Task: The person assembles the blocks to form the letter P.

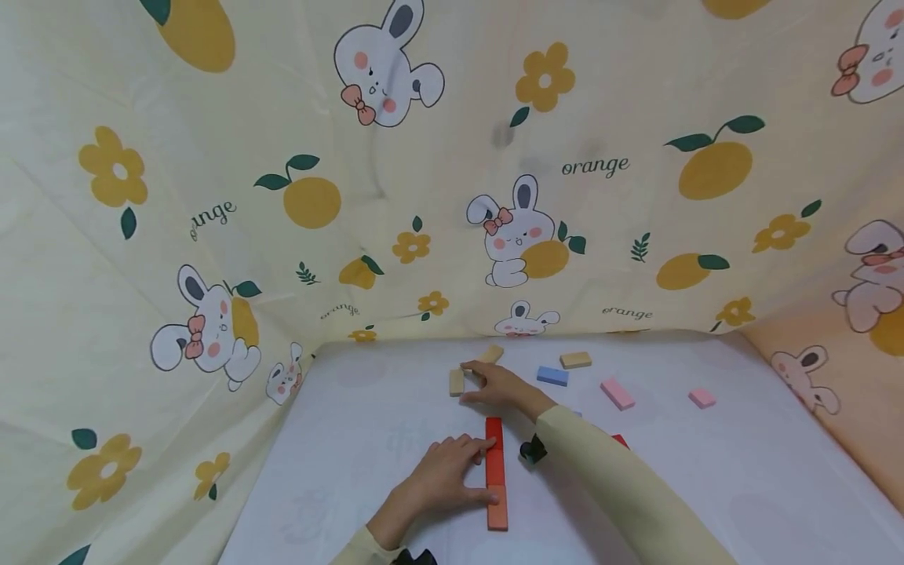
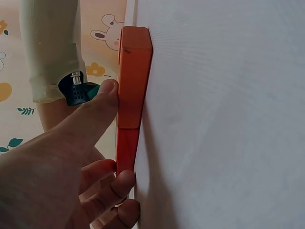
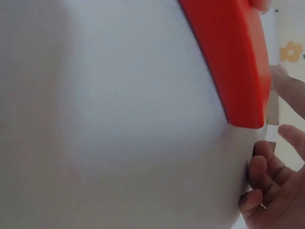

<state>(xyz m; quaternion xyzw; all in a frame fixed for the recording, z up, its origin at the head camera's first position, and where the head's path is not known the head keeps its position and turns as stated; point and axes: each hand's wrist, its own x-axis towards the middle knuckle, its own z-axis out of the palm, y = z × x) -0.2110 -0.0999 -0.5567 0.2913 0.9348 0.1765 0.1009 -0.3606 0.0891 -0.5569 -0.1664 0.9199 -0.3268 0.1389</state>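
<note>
A straight row of blocks lies in front of me, with a red block (image 1: 495, 463) at the far part and an orange block (image 1: 497, 514) at the near end. My left hand (image 1: 441, 475) is at the row's left side. Its thumb touches the orange block, and its index fingertip rests at the red one. Farther out, my right hand (image 1: 501, 388) reaches over the table with thumb and index finger spread. Just left of those fingertips is a small tan block (image 1: 457, 383); a longer tan block (image 1: 490, 355) lies behind the hand. In the right wrist view, the red block (image 3: 233, 62) looms large.
Right of my right hand lie a blue block (image 1: 552, 376), another tan block (image 1: 575, 359), a long pink block (image 1: 617, 394) and a small pink block (image 1: 702, 398). My right sleeve (image 1: 607, 479) partly hides another red block (image 1: 621, 441). A patterned cloth (image 1: 452, 157) hangs behind the white table.
</note>
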